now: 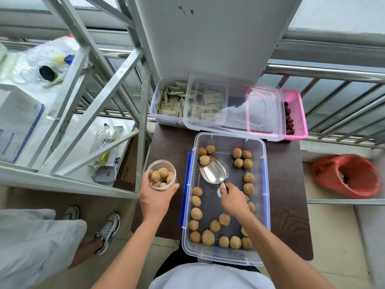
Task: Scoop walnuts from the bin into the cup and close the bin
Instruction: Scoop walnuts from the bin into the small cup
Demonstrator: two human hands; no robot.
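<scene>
An open clear plastic bin point(264, 207) with blue side latches sits on a dark wooden table point(287, 205), with walnuts point(208, 237) spread around its floor. My right hand point(235, 200) grips the handle of a metal scoop point(214, 171) inside the bin; one walnut point(204, 160) rests at the scoop's front lip. My left hand point(155, 200) holds a clear cup point(161, 175) just left of the bin, with several walnuts in it. The bin's clear lid point(233, 109) lies across the containers behind it.
Behind the bin stand a clear box of sachets point(170, 101) and a pink basket of dates point(295, 113). A metal shelf frame point(87, 105) stands to the left, an orange-bagged waste basket point(348, 176) to the right. Another person's legs and sneakers point(108, 230) are at lower left.
</scene>
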